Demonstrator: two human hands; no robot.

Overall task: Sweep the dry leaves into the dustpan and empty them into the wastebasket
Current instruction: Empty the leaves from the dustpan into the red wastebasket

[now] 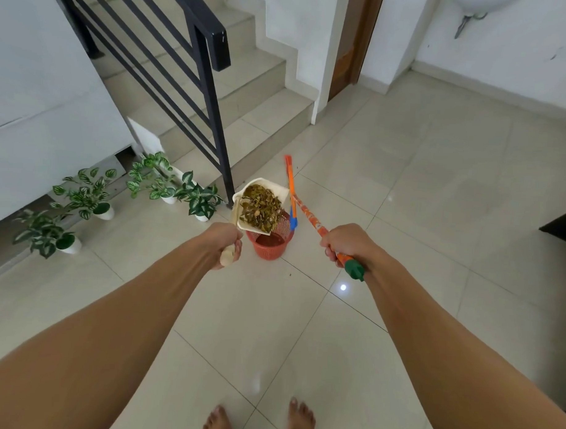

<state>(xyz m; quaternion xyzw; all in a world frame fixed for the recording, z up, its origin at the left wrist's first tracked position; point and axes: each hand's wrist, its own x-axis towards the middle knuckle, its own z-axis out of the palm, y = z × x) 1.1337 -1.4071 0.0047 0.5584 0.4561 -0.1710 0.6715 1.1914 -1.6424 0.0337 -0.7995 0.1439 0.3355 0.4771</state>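
My left hand (226,244) grips the cream handle of a cream dustpan (277,188), which is lifted and tilted over a red mesh wastebasket (269,249) on the tiled floor. A heap of dry brown-green leaves (261,207) lies in the pan, close to its lower lip above the basket's opening. My right hand (345,243) holds the orange patterned broom handle (309,217) near its green end cap. The handle runs away from me toward the basket, and the broom's orange and blue head end (291,182) shows just behind the basket.
Several small potted plants (90,194) in white pots stand along the left wall below a black stair railing (211,115). Steps (273,95) rise behind the basket. A wooden door frame (355,43) is at the back. My bare feet (258,419) show at the bottom.
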